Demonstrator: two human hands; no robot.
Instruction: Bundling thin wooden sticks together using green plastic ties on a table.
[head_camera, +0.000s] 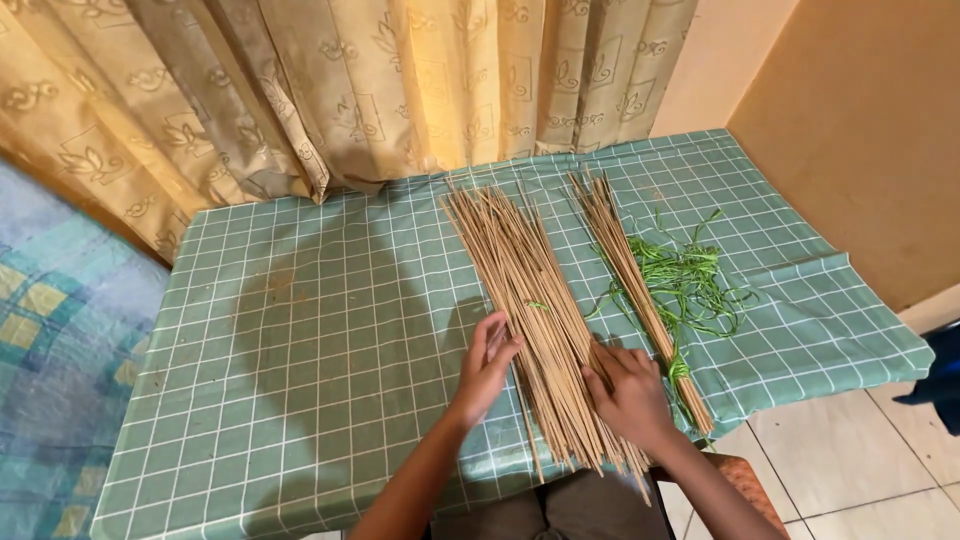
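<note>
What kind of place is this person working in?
Probably a room in a home: a table under a green checked cloth, patterned yellow curtains behind it, tiled floor. Both hands rest on a spread of thin sticks.

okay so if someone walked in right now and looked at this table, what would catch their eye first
Probably the big fan of thin tan sticks spread down the middle of the green checked tablecloth, with the left hand and right hand pressed flat on its near end. Right of it lie a slimmer stick bundle and a tangle of bright green strips.
</note>
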